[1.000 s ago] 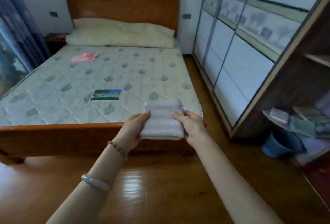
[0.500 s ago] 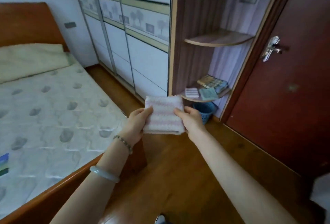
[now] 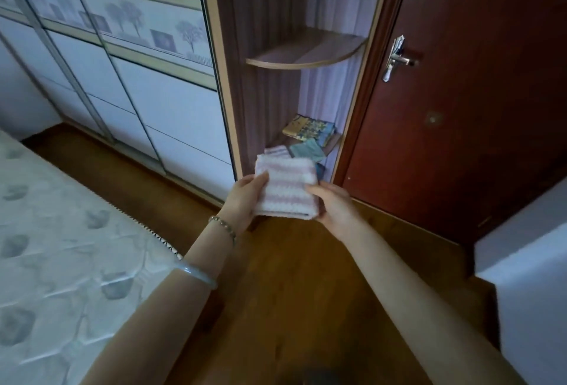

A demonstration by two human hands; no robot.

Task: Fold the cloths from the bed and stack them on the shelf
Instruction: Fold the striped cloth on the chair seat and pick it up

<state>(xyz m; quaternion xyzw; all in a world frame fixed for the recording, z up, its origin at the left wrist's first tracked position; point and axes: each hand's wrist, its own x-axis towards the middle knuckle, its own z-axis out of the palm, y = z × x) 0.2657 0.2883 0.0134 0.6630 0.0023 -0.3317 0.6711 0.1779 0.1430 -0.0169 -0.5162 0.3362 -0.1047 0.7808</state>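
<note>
The fingers [image 3: 263, 178] of the left hand [image 3: 245, 199] and those of the right hand [image 3: 333, 208] pinch opposite edges of the folded striped cloth [image 3: 287, 191], thumbs on top. It hangs in the air just before the lower shelf [image 3: 334, 140], which holds other folded cloths [image 3: 308, 130] (patterned, teal, striped). The bed [image 3: 61, 246] lies well left of the shelf.

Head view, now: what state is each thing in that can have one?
Striped cloth: folded, held in the air by both hands.
Left hand: grips its left edge.
Right hand: grips its right edge.
Lower shelf: carries several folded cloths.
Door: shut.
Wardrobe doors: shut.
</note>
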